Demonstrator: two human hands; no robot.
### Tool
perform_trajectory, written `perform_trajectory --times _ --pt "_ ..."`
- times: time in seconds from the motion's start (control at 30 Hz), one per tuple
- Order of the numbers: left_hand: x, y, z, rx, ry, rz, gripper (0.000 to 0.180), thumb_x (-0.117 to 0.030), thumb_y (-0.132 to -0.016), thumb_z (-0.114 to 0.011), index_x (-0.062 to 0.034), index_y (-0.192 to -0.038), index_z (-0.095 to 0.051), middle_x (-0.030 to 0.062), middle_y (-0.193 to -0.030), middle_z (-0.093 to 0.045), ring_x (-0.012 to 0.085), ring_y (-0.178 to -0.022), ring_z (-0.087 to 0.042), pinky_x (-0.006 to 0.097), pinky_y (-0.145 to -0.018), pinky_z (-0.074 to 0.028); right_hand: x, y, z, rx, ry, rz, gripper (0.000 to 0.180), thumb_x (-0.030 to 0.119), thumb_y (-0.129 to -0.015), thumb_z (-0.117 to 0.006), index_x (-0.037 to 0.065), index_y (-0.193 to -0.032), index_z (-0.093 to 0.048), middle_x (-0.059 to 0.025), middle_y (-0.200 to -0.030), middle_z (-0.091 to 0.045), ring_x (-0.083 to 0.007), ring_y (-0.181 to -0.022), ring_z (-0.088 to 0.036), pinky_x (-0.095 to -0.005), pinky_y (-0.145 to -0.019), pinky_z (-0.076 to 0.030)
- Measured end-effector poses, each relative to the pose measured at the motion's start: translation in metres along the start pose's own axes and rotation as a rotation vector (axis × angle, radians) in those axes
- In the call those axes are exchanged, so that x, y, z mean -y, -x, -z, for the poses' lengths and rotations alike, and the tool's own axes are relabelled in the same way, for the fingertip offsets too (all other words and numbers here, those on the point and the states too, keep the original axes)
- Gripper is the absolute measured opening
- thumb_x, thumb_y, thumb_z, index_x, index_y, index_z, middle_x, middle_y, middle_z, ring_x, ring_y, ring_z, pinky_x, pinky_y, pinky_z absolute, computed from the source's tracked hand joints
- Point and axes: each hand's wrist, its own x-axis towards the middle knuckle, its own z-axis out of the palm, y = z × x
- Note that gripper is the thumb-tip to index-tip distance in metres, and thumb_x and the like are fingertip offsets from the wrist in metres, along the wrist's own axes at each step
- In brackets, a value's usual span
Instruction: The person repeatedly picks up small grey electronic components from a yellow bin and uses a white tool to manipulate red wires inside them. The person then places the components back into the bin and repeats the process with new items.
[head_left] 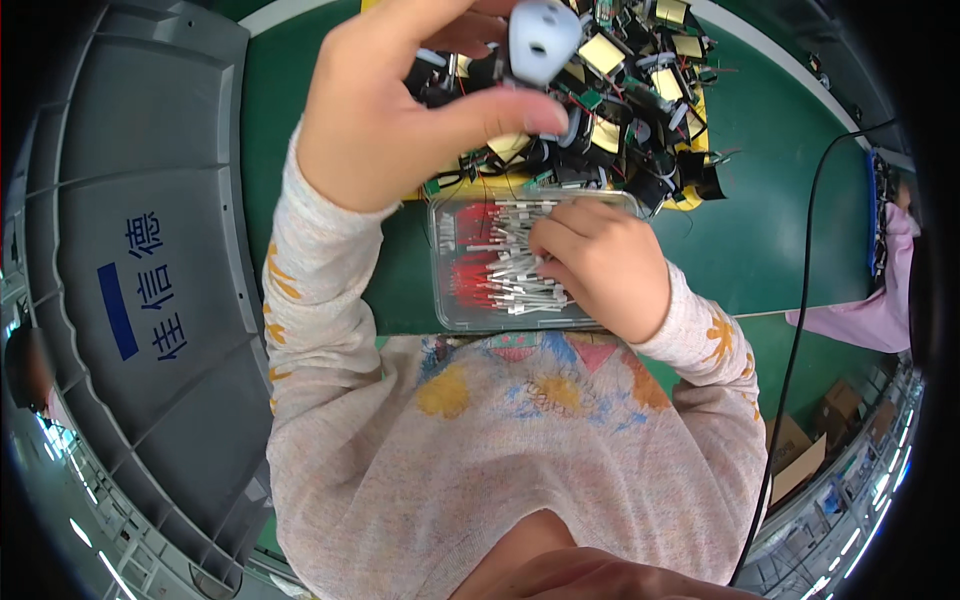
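Note:
My left hand [400, 110] is raised near the top, fingers curled around a small white plastic part [540, 40] pinched between thumb and fingers. My right hand [600, 265] reaches down into a clear plastic tray [445, 300] on the green table, its fingertips among several thin white sleeved leads with red wire ends [490, 250]. Whether the right hand has picked one up is hidden by the fingers. Behind the tray lies a heap of small black wound components with yellow tape and wires [630, 90].
A large grey plastic lid or crate [140, 250] with blue markings fills the left side. A black cable [800, 300] runs down the right of the green table [770, 200]. Another person's pink sleeve [870, 310] shows at far right, cardboard boxes [810, 440] below.

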Motion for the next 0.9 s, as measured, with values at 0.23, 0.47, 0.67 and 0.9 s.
perform_trajectory --times 0.23,0.47,0.67,0.9 --pt "-0.006 -0.002 -0.002 -0.013 -0.132 -0.219 0.064 0.000 -0.053 -0.080 -0.0013 -0.105 -0.043 0.0184 -0.099 -0.060 0.0252 -0.094 -0.059 0.035 -0.085 -0.045 -0.013 -0.009 0.028 0.087 -0.580 0.073 0.014 0.006 -0.067 -0.069 0.005 -0.078 -0.062 -0.0076 -0.076 -0.060 -0.0223 -0.067 -0.057 -0.0310 -0.059 -0.046" --pt "-0.002 -0.006 -0.005 -0.065 -0.036 -0.248 0.050 -0.003 -0.056 -0.075 0.0005 -0.102 -0.056 0.0109 -0.097 -0.062 0.0242 -0.090 -0.060 0.030 -0.078 -0.047 -0.022 -0.015 0.074 -0.012 -0.942 0.160 0.016 0.001 -0.071 -0.068 -0.002 -0.086 -0.062 -0.0085 -0.080 -0.062 -0.0112 -0.066 -0.059 -0.0236 -0.056 -0.048" --pt "-0.007 0.001 -0.005 0.015 0.090 -0.033 0.034 -0.005 -0.072 -0.062 0.0023 -0.105 -0.056 0.0128 -0.096 -0.061 0.0236 -0.087 -0.060 0.029 -0.076 -0.046 -0.012 -0.031 0.077 -0.518 -1.337 0.140 0.018 0.008 -0.076 -0.063 -0.001 -0.088 -0.053 -0.0142 -0.080 -0.057 -0.0172 -0.065 -0.056 -0.0253 -0.057 -0.048" --pt "-0.011 0.002 -0.013 -0.071 0.166 0.178 0.041 -0.022 -0.085 -0.051 0.0020 -0.119 -0.047 0.0124 -0.107 -0.055 0.0182 -0.094 -0.054 0.027 -0.083 -0.041 -0.015 -0.050 0.070 -0.466 -1.496 0.123 0.022 0.024 -0.086 -0.055 0.005 -0.093 -0.047 -0.0089 -0.079 -0.051 -0.0145 -0.058 -0.050 -0.0225 -0.050 -0.046"
